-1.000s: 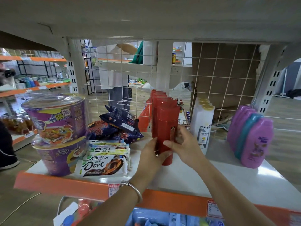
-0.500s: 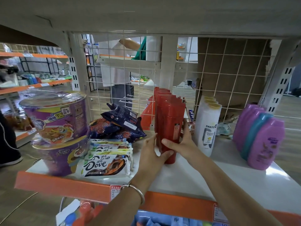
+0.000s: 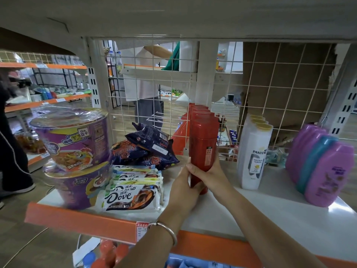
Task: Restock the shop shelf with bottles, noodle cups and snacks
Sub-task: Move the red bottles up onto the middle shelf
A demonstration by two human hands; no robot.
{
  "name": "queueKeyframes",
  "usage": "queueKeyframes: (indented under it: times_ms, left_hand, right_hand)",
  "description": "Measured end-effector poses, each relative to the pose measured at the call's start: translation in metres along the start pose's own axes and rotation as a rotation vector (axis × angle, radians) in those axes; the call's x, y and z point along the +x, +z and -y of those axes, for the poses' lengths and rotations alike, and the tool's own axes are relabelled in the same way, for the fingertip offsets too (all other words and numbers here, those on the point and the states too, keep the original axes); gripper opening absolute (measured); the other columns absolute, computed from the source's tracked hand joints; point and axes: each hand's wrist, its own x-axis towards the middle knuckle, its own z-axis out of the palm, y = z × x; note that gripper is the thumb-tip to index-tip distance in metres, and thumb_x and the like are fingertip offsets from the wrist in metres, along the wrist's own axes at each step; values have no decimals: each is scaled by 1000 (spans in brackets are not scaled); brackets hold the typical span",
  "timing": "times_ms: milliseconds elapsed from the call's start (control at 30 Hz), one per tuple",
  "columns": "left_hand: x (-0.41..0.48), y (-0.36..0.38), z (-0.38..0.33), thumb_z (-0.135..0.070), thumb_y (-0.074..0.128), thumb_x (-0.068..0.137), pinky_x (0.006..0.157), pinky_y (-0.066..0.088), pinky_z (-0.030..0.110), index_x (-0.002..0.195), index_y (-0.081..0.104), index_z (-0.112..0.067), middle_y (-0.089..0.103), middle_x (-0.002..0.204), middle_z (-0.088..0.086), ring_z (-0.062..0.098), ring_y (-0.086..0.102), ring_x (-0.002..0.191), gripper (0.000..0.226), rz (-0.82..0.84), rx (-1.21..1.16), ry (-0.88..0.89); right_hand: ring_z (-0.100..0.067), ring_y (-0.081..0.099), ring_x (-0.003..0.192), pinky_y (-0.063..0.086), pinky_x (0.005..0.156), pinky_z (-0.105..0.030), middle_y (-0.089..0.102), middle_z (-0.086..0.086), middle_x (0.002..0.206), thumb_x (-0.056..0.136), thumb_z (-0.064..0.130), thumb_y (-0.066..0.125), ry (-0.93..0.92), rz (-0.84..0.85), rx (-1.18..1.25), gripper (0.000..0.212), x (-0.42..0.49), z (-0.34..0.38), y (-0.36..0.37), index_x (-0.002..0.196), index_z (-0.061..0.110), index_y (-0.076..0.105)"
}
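Tall red plastic bottle [image 3: 203, 140] upright on white shelf [image 3: 260, 219], gripped low by left hand [image 3: 182, 184] and right hand [image 3: 214, 174], both curled round it

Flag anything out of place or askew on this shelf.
One mismatched teal bottle sits among the purple bottles at the right. The dark snack packets are heaped loosely, the top one tilted. The upper noodle cup sits tilted on the lower cup. The left hand and right hand hold the front red bottle.

two noodle cups [image 3: 73, 140], one teal bottle [image 3: 316, 161], one bracelet [image 3: 170, 231].
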Motion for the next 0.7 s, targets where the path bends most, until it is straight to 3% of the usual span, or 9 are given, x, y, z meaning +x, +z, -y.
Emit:
queueKeyframes:
  times_ms: [133,200,267,367,433,500,567,600,700]
  left_hand:
    - [-3,0,-2,-19,66,83,71,41,1,141,28,-43,56,115,-29,-4,56,107,74,-19,11,18]
    - [-10,-3,-11,-20,66,83,74,41,1,146,15,-40,52,121,-25,-7,52,108,83,-22,-17,19]
    - [-17,-6,-19,-18,66,84,76,42,-2,139,20,-48,51,120,-26,-15,52,103,78,-20,-24,64]
    - [-25,-12,-28,-11,65,82,77,41,-3,117,33,-55,59,114,-18,-21,53,97,65,9,52,162]
    - [-35,-20,-33,-12,65,81,82,41,-2,120,33,-51,57,112,-19,-23,48,99,64,36,133,218]
    - [-49,-31,-35,-14,63,83,86,34,-5,126,32,-48,48,111,-30,-30,41,99,63,90,177,250]
    - [-59,-40,-31,-23,62,86,92,29,-1,136,27,-43,43,126,-26,-20,39,110,65,138,233,247]
    - [-64,-44,-22,-27,61,86,94,32,6,139,24,-41,43,134,-18,-6,43,118,66,180,260,241]
    - [-73,-48,-10,-44,58,84,105,33,24,149,16,-24,31,152,-3,16,40,134,80,175,362,101]
  right_hand:
    - [-5,57,111,47,96,-28,59,11,120,65,16,85,-11,15,-11,90,-5,2,-3,135,35,31]
    - [3,56,107,47,86,-17,58,16,116,67,13,84,4,38,5,82,-9,6,-6,121,46,32]
    - [8,54,101,45,79,-12,56,15,117,68,12,83,31,49,20,82,-14,11,-11,122,47,31]
    - [-5,48,121,43,99,-26,43,4,143,65,19,85,76,33,13,112,-25,25,-17,148,35,11]
    - [-16,30,140,32,114,-40,28,1,154,58,31,86,81,10,-16,126,-37,35,-19,151,31,2]
    - [-18,21,145,27,116,-40,21,2,157,56,33,86,63,-8,-48,128,-51,41,-21,152,27,3]
    - [-18,24,143,31,110,-33,27,4,150,68,18,83,23,-30,-80,112,-70,43,-19,151,20,9]
    - [-19,25,142,32,108,-32,31,3,146,71,15,81,2,-34,-123,106,-80,41,-17,151,19,12]
    - [-18,25,141,28,115,-39,25,-1,153,71,22,81,-54,-85,-228,105,-100,19,-15,151,23,12]
